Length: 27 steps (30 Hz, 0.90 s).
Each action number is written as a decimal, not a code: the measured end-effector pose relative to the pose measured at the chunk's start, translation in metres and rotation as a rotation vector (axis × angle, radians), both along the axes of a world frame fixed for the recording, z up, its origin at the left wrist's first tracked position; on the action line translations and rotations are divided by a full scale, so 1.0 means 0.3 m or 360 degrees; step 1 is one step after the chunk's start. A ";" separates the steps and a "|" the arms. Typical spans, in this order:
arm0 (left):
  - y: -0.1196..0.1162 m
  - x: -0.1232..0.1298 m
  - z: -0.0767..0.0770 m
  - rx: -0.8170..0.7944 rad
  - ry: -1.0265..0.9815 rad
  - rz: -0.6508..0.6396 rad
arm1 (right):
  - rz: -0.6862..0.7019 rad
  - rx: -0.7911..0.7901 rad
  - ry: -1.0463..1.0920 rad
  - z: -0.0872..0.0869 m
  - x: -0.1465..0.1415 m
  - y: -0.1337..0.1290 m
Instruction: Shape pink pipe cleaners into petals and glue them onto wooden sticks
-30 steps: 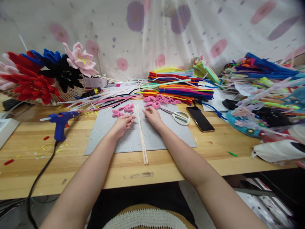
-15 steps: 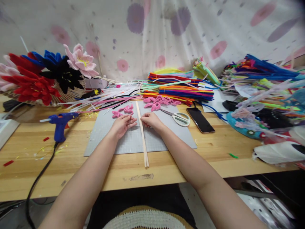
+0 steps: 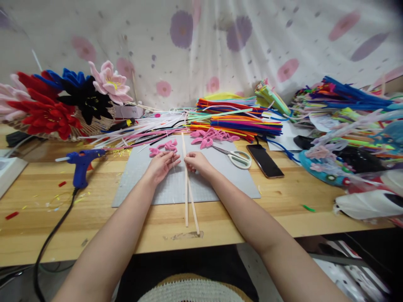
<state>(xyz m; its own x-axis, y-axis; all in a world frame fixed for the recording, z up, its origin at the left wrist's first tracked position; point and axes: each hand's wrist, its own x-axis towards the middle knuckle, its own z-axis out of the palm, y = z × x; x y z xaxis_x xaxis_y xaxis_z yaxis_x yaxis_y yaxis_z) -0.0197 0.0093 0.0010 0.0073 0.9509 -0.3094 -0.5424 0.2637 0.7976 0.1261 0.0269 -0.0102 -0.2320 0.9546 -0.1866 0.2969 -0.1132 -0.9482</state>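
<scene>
Over a gridded mat [image 3: 231,182], the right hand [image 3: 199,162] pinches sticks [image 3: 186,197], the left hand [image 3: 161,166] a strand [image 3: 174,170].

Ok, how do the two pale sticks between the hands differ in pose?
The left stick runs almost straight up the picture, while the right stick slants, its near end rightward. The right stick reaches closer to the front edge of the table than the left stick. Both are thin, pale and straight.
</scene>
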 end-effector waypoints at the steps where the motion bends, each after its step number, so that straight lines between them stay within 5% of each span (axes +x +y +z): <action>1: -0.001 0.002 0.000 0.0000 0.0003 -0.0010 | -0.0015 0.0022 0.0025 -0.004 -0.003 -0.001; 9: -0.009 0.016 0.002 -0.0025 0.0159 -0.0039 | 0.0341 0.0304 -0.0032 -0.031 -0.037 -0.037; 18: -0.012 0.023 -0.021 0.0094 0.0446 -0.0051 | 0.0429 0.0283 -0.0030 -0.043 -0.040 -0.029; 22: -0.012 0.015 -0.027 0.0123 0.0758 -0.0009 | 0.0176 0.0370 0.0052 0.015 0.025 -0.009; 27: -0.002 -0.003 -0.021 0.0177 0.1062 0.0085 | -0.0216 0.0391 -0.0022 0.107 0.220 0.019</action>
<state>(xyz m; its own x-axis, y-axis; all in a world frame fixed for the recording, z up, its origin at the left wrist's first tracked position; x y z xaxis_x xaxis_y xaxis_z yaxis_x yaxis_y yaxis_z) -0.0207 0.0088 -0.0055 -0.1989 0.9712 -0.1314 0.0657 0.1470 0.9870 0.1920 0.0325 0.0219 -0.0977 0.9939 0.0519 0.3080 0.0798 -0.9480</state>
